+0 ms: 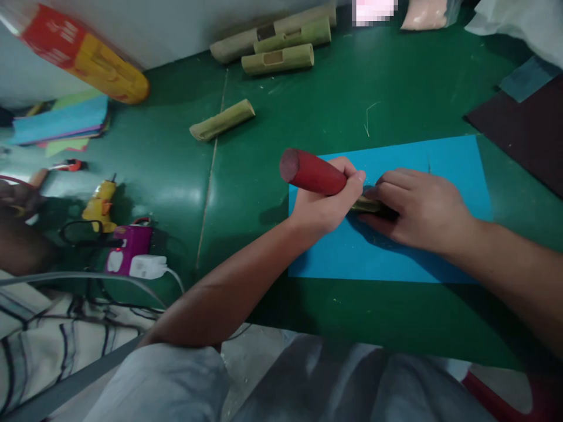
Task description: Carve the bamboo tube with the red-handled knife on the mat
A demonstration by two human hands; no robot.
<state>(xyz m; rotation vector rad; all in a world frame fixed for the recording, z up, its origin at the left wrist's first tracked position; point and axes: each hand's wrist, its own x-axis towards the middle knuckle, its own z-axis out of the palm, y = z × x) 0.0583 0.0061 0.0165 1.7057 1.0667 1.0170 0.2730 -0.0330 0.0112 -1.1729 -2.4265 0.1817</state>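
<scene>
My left hand (pixel 323 202) is closed round the thick red handle (pixel 314 171) of a tool, its blunt end tilted up and to the left. The tool's working end is hidden by my fingers. Close beside it, my right hand (pixel 422 202) grips a short greenish bamboo piece (pixel 368 205), most of which my fingers cover. Both hands are over a bright blue sheet of paper (pixel 325 258) on the green table. A faint dark line shows on the sheet's upper right.
Beyond the paper lie a bamboo tube (pixel 224 120) and several notched ones (pixel 279 60). To the left are a yellow glue gun (pixel 101 205), a purple power block (pixel 128 249) with cables, coloured paper (pixel 61 120) and a yellow bottle (pixel 109 70). A dark sheet (pixel 519 129) lies right.
</scene>
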